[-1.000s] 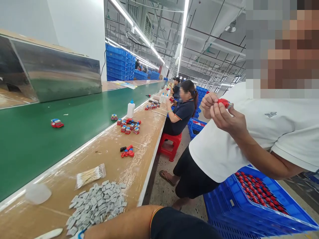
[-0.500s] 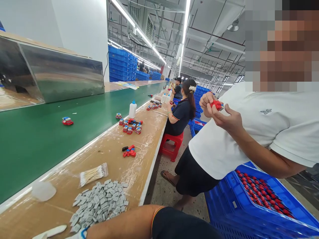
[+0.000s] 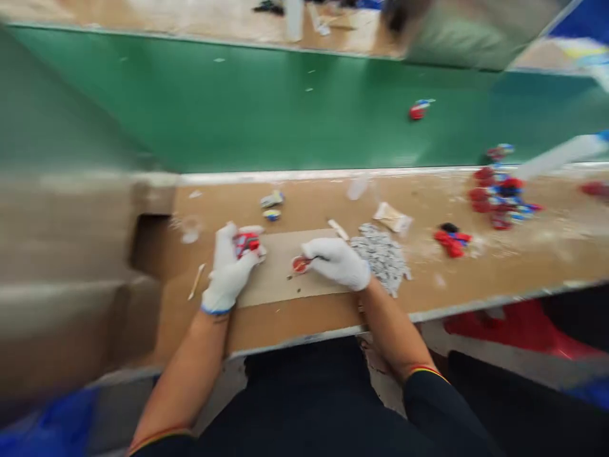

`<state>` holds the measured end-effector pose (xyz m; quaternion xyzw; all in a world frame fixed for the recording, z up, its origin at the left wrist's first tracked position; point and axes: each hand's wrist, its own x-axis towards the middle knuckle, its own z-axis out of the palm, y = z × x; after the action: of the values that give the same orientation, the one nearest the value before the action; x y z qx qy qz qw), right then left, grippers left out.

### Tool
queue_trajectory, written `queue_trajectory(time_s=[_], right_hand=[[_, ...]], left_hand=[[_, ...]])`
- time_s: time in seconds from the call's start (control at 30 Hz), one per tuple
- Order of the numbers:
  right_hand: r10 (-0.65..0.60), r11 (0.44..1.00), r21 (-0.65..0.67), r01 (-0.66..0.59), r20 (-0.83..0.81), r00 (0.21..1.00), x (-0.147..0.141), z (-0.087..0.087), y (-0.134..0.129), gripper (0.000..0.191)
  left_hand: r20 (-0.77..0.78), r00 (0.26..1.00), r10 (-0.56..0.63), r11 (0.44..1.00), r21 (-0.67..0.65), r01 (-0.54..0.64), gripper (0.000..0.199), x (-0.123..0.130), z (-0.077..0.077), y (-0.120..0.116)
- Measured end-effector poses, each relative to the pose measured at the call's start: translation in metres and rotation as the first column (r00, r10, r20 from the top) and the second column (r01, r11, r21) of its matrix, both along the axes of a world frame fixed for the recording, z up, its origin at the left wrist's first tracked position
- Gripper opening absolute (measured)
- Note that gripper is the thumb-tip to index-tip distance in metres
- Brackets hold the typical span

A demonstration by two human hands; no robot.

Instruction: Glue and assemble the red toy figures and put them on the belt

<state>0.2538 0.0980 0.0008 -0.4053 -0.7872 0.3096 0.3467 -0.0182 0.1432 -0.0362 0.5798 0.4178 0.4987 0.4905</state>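
Note:
My left hand (image 3: 228, 273), in a white glove with a blue cuff, is closed around a small red toy piece (image 3: 247, 244) left of a pale cardboard sheet (image 3: 273, 289). Over that sheet my right hand (image 3: 337, 261), also gloved, has its fingers pinched together. Its fingertips are at a small round dish (image 3: 300, 264) with red in it. A short dark line shows by the fingers, too blurred to name. Close to the right hand lie a heap of small grey parts (image 3: 383, 254) and a white stick-like piece (image 3: 338, 230).
Behind the bench runs a green conveyor belt (image 3: 228, 114) carrying a red-and-blue piece (image 3: 417, 111). Red parts (image 3: 453, 241) and a bag of cotton swabs (image 3: 392, 218) lie to the right. A single swab (image 3: 196, 282) is at left, near a large metal box (image 3: 71, 254).
My view has swung from the co-workers along the line at right to the bench before me. Both my gloved hands are now fully in sight.

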Motion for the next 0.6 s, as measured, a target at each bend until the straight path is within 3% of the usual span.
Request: queue_trajectory(time_s=[0.07, 0.23, 0.4, 0.6], right_hand=[[0.023, 1.000, -0.010, -0.024, -0.066, 0.998, -0.005, -0.010, 0.004, 0.025], [-0.037, 0.999, -0.010, 0.037, -0.092, 0.995, 0.011, -0.005, 0.001, 0.024], [-0.109, 0.993, -0.067, 0.102, -0.113, 0.988, 0.003, -0.008, -0.002, 0.026], [-0.017, 0.994, -0.113, -0.003, -0.173, 0.985, 0.005, 0.000, -0.003, 0.019]], left_hand=[[-0.072, 0.997, 0.035, 0.998, -0.046, -0.038, 0.047, -0.014, -0.005, -0.004], [-0.129, 0.991, -0.024, 1.000, -0.020, 0.022, 0.043, -0.004, -0.005, 0.001], [-0.145, 0.988, -0.059, 0.998, -0.022, 0.056, 0.035, -0.004, 0.000, -0.001], [-0.102, 0.995, -0.010, 0.999, -0.033, 0.007, 0.051, -0.004, -0.006, -0.003]])
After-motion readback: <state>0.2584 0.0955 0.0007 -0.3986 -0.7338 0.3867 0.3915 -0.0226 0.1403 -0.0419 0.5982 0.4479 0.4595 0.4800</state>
